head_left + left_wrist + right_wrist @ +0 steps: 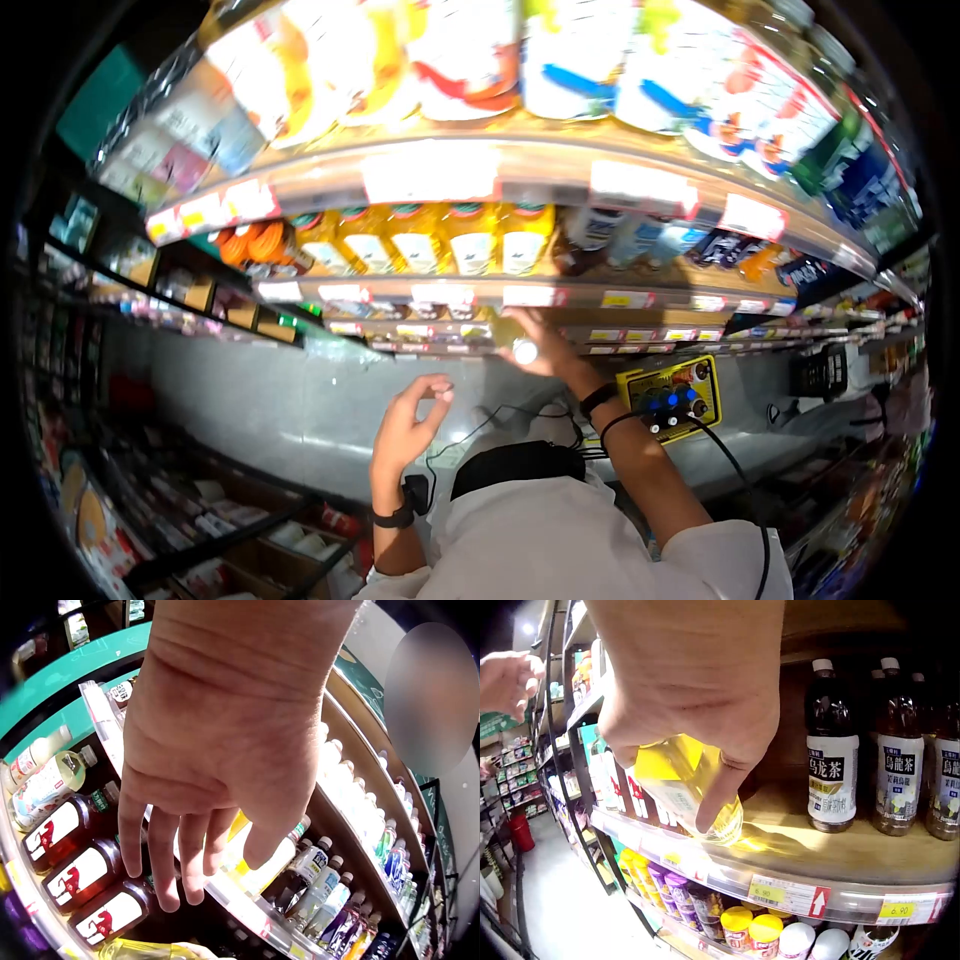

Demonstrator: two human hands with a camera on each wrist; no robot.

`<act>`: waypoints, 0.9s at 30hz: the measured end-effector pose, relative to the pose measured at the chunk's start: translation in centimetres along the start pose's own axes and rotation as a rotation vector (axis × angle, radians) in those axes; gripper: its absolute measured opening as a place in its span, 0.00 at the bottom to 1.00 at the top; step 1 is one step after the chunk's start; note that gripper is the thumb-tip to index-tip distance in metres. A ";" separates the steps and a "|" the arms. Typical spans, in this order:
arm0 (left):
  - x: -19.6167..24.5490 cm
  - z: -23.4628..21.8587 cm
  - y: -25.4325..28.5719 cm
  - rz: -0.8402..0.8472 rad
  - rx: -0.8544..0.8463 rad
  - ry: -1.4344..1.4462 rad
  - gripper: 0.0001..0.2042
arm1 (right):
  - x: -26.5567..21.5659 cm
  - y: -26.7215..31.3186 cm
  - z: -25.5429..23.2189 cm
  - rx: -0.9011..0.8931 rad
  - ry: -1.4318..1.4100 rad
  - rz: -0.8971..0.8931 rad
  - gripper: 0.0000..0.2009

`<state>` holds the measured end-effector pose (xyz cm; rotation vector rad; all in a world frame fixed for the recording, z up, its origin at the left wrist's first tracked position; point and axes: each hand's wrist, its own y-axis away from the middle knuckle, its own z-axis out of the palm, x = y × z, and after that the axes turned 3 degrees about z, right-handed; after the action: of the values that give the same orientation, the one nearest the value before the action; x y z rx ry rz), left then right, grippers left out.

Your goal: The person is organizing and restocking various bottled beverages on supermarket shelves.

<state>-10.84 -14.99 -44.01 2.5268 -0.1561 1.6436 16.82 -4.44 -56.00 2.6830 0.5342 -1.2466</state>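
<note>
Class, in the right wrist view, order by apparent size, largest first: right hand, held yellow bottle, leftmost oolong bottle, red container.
1. Right hand
2. Held yellow bottle and leftmost oolong bottle: unsure, the hand partly covers the former
3. Red container

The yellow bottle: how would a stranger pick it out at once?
In the right wrist view, find the wooden shelf with price tags along its front. At that front edge, the right hand grips the bottle. Its yellow colour and tilt set it apart from the dark, upright tea bottles.

The held bottle [676, 784] looks glossy plastic (smooth, see-through), the shelf board [781, 806] wooden.
</note>
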 end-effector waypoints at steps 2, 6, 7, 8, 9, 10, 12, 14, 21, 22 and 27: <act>0.4 1.0 -0.7 0.027 -0.016 -0.044 0.14 | 1.5 0.9 0.1 0.011 -0.042 -0.071 0.36; 1.8 4.0 -2.0 0.042 -0.058 -0.039 0.14 | 2.2 2.3 -0.8 -0.020 -0.056 -0.096 0.37; 2.8 5.1 -2.3 0.007 -0.048 -0.152 0.16 | 1.9 2.8 -1.6 -0.026 -0.047 -0.089 0.36; 3.6 6.0 -2.6 -0.029 -0.031 -0.264 0.17 | 1.6 3.2 -2.4 -0.036 -0.036 -0.084 0.36; 2.5 7.0 -3.0 -0.051 -0.057 -0.383 0.24 | 0.8 3.7 -3.8 -0.020 -0.023 -0.085 0.35; 1.8 8.1 -3.3 -0.048 -0.036 -0.382 0.24 | -0.3 4.2 -5.6 0.025 -0.046 -0.130 0.33; 1.1 10.1 -3.7 0.142 -0.045 -0.415 0.32 | -3.2 5.1 -10.1 -0.082 -0.067 -0.144 0.32; 2.2 11.4 -4.2 0.117 -0.075 -0.414 0.39 | -5.8 6.5 -13.3 -0.126 0.006 -0.202 0.29; 8.7 13.5 -5.2 0.250 -0.657 0.142 0.36 | -10.1 10.1 -20.7 -0.187 -0.121 -0.095 0.24; 9.3 13.8 -5.0 0.240 -0.661 0.164 0.34 | -10.1 10.5 -21.1 -0.169 -0.099 -0.035 0.23; 12.5 14.0 -4.4 0.279 -0.519 0.161 0.29 | -8.6 12.3 -21.9 -0.063 -0.461 -0.054 0.29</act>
<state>7.53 -13.12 -38.37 2.0415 -0.8322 1.6189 31.89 -12.21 -35.62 2.2311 0.5651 -1.7560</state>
